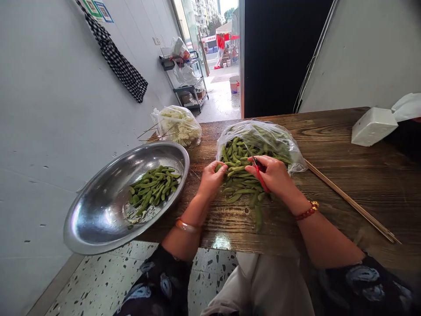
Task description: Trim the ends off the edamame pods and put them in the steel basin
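Hands work side by side over the pods (pixel 236 153) at the mouth of a clear bag (pixel 279 140), a narrow gap between them. Thumb and forefinger of the left hand (pixel 212 177) pinch a pod; the right hand (pixel 271 175) is curled round red-handled scissors (pixel 261 177), blades pointing up and away over the bag. How far the blades are parted is hard to tell.

The pods spill from the bag toward the worktop's (pixel 342 153) front edge, with a strip of open wood between heap and edge. One blurred pod sits forward of the rest, beside the right forearm.

To the left, a steel bowl (pixel 101 210) overhangs the worktop, its outer rim near the wall (pixel 39 131), floor (pixel 112 270) showing below its near rim. Cut pods gather at its right side, leaving the left side open metal. Between bowl and heap runs a slim lane, crossed at the front by the left forearm. Behind the bowl, a bag of florets (pixel 179 125) fills the far-left corner.

On the right, skewers (pixel 350 199) slant from the bag toward the near right. Beyond them, open wood reaches a tissue pack (pixel 375 127) near the far edge.
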Tool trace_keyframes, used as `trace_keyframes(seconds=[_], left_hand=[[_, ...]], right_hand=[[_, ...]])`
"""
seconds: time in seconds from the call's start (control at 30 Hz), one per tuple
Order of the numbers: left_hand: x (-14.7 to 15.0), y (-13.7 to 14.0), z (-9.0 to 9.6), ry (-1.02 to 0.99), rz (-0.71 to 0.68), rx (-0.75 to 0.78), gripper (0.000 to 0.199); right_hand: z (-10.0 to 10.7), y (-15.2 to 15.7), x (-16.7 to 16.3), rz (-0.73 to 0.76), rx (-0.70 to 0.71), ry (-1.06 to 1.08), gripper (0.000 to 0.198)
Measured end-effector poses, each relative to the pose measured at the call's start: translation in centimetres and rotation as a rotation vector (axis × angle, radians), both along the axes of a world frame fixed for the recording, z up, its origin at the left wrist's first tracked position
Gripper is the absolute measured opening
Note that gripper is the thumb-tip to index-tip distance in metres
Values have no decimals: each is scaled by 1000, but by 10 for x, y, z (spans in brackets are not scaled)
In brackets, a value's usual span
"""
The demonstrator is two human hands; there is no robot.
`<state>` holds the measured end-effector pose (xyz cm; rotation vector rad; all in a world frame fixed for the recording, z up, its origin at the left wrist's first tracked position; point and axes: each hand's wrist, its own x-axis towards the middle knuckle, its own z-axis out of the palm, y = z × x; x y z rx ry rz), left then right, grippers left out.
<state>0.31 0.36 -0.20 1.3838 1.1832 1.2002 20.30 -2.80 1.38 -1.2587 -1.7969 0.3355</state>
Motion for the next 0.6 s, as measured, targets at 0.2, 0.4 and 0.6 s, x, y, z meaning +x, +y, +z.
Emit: trace_keyframes(seconds=[0.2,0.4,0.6], left_hand=[[3,0,-4,364,40,212,12],[1,-1,1,94,-33,41,24],[1,-7,9,-207,-103,-176,37]], right_hand=[[-2,2,-2,21,-8,7,32],[-5,3,-1,21,12,-4,37],[-5,0,-1,71,-59,-44,44]])
